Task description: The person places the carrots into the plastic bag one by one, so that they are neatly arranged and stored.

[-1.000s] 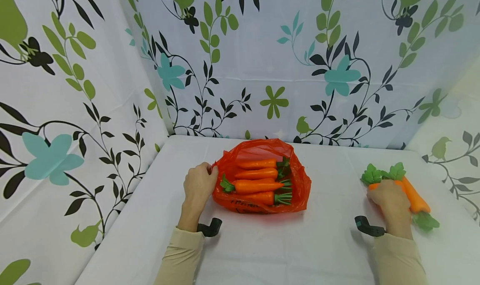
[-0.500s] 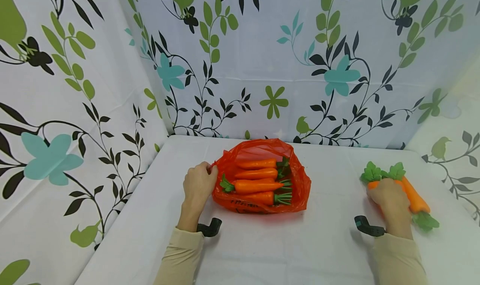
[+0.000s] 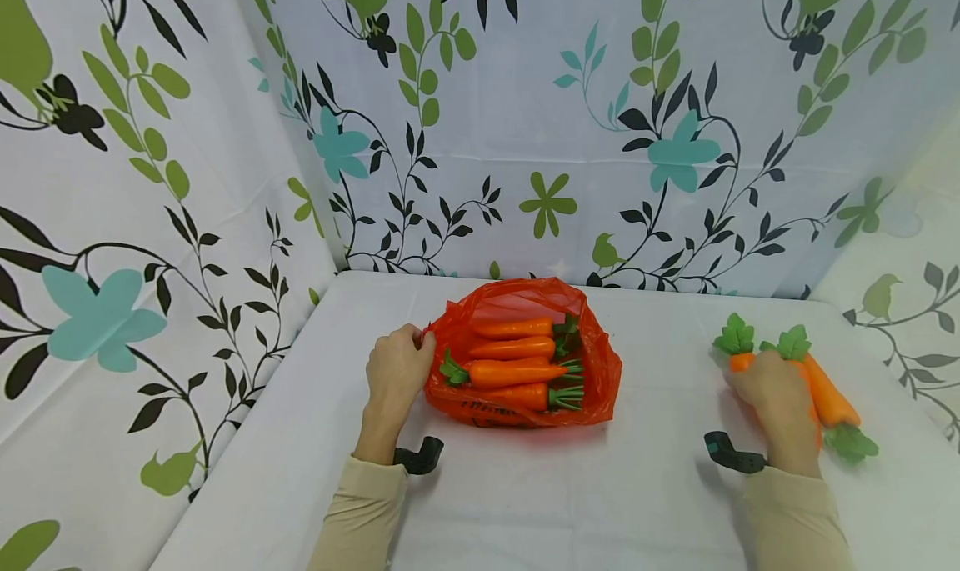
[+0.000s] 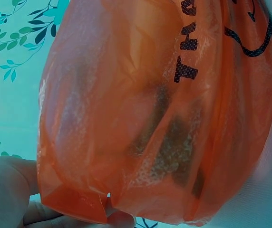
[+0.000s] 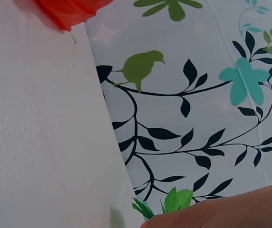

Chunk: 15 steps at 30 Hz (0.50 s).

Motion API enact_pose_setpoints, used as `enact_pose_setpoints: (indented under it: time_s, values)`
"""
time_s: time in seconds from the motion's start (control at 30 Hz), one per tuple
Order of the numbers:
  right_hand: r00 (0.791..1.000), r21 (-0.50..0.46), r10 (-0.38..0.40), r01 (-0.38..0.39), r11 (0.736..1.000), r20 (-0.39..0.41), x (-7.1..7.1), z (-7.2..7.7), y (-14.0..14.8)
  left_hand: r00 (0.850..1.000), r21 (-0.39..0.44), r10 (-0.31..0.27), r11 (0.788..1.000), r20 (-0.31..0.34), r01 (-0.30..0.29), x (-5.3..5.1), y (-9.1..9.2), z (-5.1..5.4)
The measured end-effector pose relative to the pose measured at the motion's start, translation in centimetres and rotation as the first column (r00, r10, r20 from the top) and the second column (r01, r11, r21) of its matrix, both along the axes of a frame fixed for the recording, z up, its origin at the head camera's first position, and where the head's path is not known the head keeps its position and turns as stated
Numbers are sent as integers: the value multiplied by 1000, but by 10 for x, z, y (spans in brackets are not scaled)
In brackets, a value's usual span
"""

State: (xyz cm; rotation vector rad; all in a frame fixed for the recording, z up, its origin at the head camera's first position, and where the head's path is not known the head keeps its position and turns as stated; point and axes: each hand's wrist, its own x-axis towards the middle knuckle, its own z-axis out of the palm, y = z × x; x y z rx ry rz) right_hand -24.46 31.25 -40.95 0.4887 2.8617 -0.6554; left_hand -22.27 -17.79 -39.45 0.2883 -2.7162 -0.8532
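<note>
Gripped carrot (image 3: 741, 361) slightly farther left

A red plastic bag (image 3: 517, 303) with black lettering lies open, its left edge pinched by the left hand (image 3: 400, 363). Several orange, green-topped carrots (image 3: 513, 374) lie sideways inside. The right hand (image 3: 776, 392) grips a leafy carrot (image 3: 742, 361) beside a slanting carrot (image 3: 831, 394).
</note>
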Motion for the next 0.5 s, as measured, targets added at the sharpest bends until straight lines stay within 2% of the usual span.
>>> enact_pose_setpoints:
  time_s: [0.07, 0.27, 0.5]
  values:
    - [1000, -1, 7, -7, 1000, -1, 0, 2, -2, 1000, 1, 0, 1000, 3, 0, 0, 0, 0]
    - [994, 38, 80, -77, 996, -74, 2, 2, -8, 1000, 3, 0, 1000, 11, 0, 0, 0, 0]
    - [993, 34, 63, -60, 998, -95, -1, 5, -17, 1000, -2, 3, 1000, 13, -3, -1, -1, -1]
